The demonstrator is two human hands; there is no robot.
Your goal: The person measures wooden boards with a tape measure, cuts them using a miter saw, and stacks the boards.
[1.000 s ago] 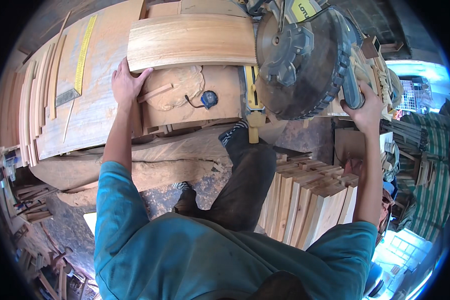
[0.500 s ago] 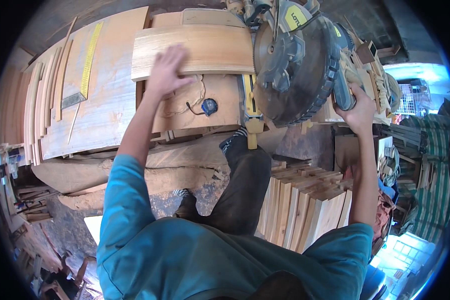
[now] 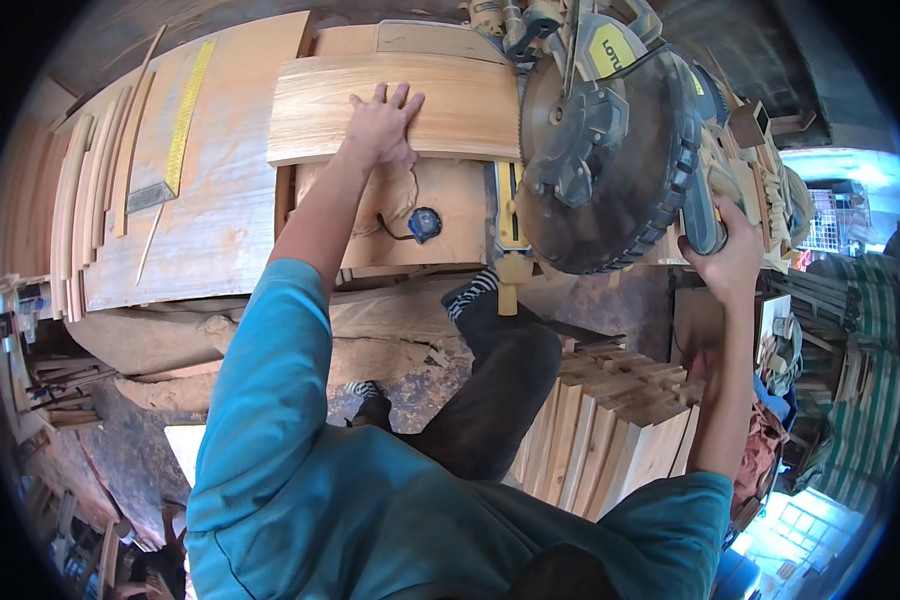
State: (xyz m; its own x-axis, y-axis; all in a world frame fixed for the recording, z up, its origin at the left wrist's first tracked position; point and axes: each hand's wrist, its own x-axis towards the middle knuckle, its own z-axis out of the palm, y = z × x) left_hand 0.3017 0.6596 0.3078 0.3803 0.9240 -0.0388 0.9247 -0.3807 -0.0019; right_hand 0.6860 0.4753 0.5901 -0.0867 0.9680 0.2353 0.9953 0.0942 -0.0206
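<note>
A light wooden board (image 3: 465, 105) lies crosswise on the bench, its right end against the toothed blade of a miter saw (image 3: 610, 140). My left hand (image 3: 378, 130) rests with spread fingers on the board, near its front edge. My right hand (image 3: 730, 250) grips the saw's dark handle (image 3: 704, 220), right of the blade housing. A blue tape measure (image 3: 423, 225) sits in front of the board, beside a dark cord. The saw's yellow slide (image 3: 512, 270) reaches forward over the bench edge.
On the left are long wooden strips (image 3: 75, 220) and a yellow metal square (image 3: 180, 150) on a plywood sheet (image 3: 235, 220). Below right stands a stack of thick boards (image 3: 595, 435), near my legs and socked feet. Striped green sheeting (image 3: 860, 400) hangs at the far right.
My left hand has moved from the board's front left corner rightward onto its top. The right hand stays on the handle. The whole bench sits slightly lower and further right in the picture.
</note>
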